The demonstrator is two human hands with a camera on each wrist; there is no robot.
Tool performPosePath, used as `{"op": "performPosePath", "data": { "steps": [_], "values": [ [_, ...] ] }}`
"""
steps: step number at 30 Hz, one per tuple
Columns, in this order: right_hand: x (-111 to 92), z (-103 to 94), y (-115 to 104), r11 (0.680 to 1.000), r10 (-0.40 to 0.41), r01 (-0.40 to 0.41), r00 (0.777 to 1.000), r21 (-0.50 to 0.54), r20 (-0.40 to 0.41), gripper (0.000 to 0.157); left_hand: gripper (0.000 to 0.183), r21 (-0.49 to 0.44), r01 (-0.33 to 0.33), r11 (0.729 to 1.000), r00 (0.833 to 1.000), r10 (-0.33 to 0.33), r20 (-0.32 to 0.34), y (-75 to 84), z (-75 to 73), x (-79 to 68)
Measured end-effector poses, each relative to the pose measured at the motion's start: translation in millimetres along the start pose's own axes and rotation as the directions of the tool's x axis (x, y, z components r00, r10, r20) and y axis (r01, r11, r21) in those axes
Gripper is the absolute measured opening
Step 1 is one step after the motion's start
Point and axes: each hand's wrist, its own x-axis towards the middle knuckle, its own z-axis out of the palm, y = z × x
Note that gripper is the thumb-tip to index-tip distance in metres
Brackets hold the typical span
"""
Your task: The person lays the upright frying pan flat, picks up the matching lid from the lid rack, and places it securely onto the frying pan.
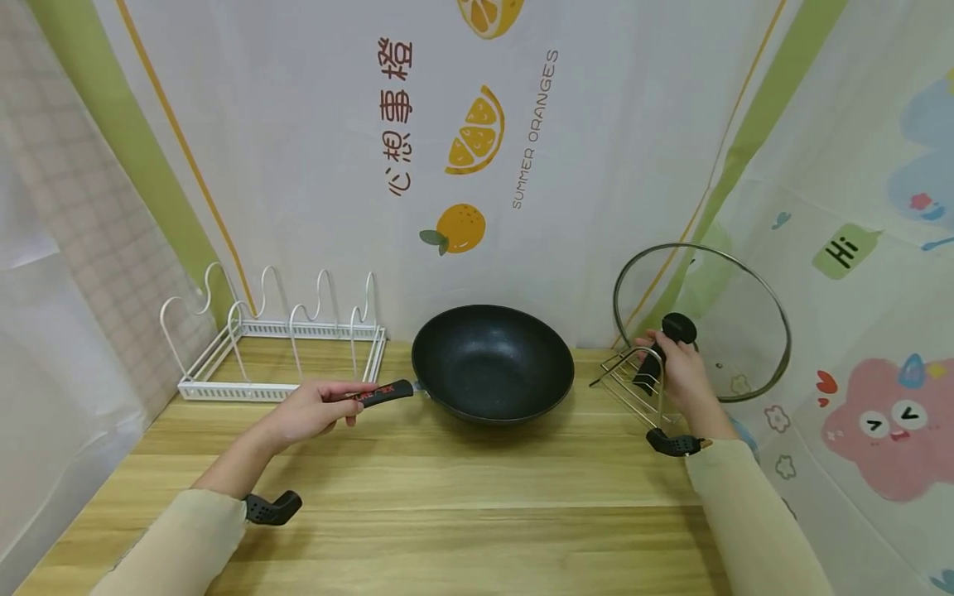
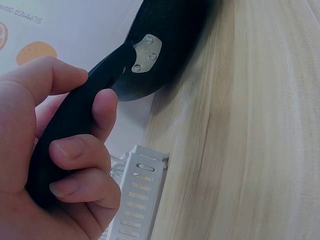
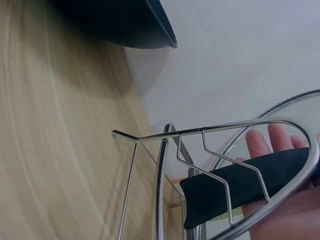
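Note:
A black wok (image 1: 492, 364) is at the back middle of the wooden table, and my left hand (image 1: 316, 410) grips its black handle (image 2: 75, 110) with curled fingers. On the right, a clear glass lid (image 1: 734, 281) with a metal rim stands upright at a wire lid rack (image 1: 629, 389). My right hand (image 1: 684, 377) holds the lid's long black handle (image 3: 240, 187), its fingertips showing behind the handle in the right wrist view. The rack's looped wire passes in front of that handle. Whether the lid's rim rests in the rack is hard to tell.
A white pan rack (image 1: 246, 389) with several looped dividers stands at the back left of the wooden table (image 1: 477, 513). Behind is a curtain (image 1: 313, 165) printed with oranges, and a patterned curtain (image 1: 842, 331) hangs close on the right.

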Motion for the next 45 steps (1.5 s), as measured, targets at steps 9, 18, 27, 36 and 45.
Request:
{"op": "performPosePath", "data": {
  "steps": [9,18,27,36,45],
  "values": [
    [4.0,-2.8,2.4,1.0,-0.012,0.012,1.0,-0.02,0.005,0.028,0.046,-0.006,-0.007,1.0,1.0,0.007,0.008,2.2,0.6,0.3],
    [4.6,0.5,6.8,0.992,-0.084,0.08,0.996,-0.093,-0.032,0.031,0.046,-0.01,-0.003,1.0,1.0,0.003,0.006,0.7,1.9,1.1],
    [5.1,1.4,8.6,0.988,-0.113,0.108,0.993,-0.107,-0.037,0.028,0.047,-0.008,-0.006,1.0,1.0,0.006,0.016,0.8,0.9,0.5],
    [3.9,-2.8,10.6,0.992,-0.123,0.122,0.992,-0.045,-0.024,0.028,0.047,-0.008,-0.008,1.0,1.0,0.008,0.023,1.1,0.1,1.3],
    [1.3,-2.2,9.9,0.992,-0.126,0.126,0.992,-0.008,-0.022,0.028,0.048,-0.017,-0.008,1.0,1.0,0.009,0.024,3.5,1.6,0.0]
  ]
}}
